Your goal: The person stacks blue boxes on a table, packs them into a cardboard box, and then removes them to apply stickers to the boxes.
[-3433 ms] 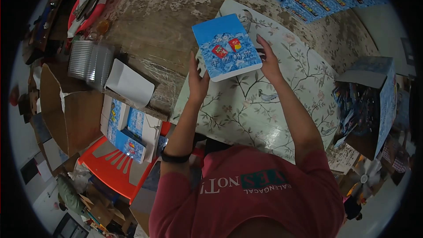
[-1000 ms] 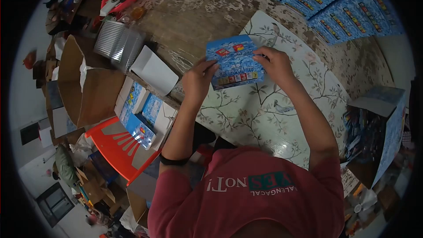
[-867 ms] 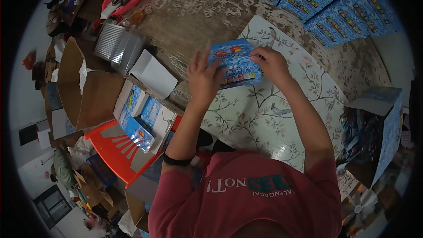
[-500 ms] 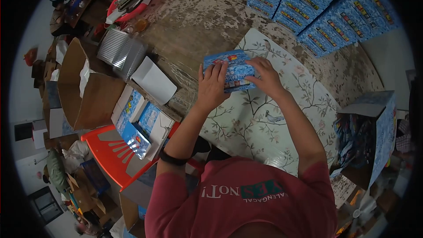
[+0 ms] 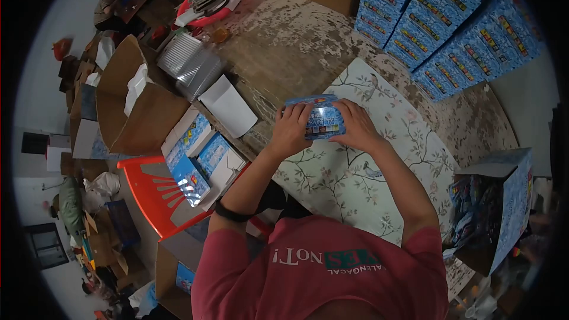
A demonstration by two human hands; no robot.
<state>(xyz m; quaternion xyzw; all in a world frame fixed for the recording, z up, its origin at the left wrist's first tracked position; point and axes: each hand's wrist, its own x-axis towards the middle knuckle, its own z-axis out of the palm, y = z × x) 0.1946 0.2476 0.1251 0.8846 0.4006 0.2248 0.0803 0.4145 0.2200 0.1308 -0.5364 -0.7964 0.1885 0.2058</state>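
A small blue printed carton (image 5: 325, 120) is held between both hands above the floral table cover. My left hand (image 5: 290, 127) grips its left side, fingers bent over the upper face. On the opposite end, my right hand (image 5: 358, 125) is closed round the right side, thumb at the near edge. Part of the carton lies hidden behind the fingers. The floral cover (image 5: 379, 195) spreads beneath it on the worn wooden table (image 5: 296, 24).
Stacked blue cartons (image 5: 438, 15) stand at the far right. An open box of dark packets (image 5: 492, 201) is at the right edge. To the left are clear plastic trays (image 5: 189, 65), a white tray (image 5: 230, 106), flat blue cartons (image 5: 192, 160), an orange chair (image 5: 142, 192) and a cardboard box (image 5: 139, 121).
My right hand has shifted from the carton's far corner to wrap its right end. The carton is tipped so its printed side shows differently. The whole view has also shifted.
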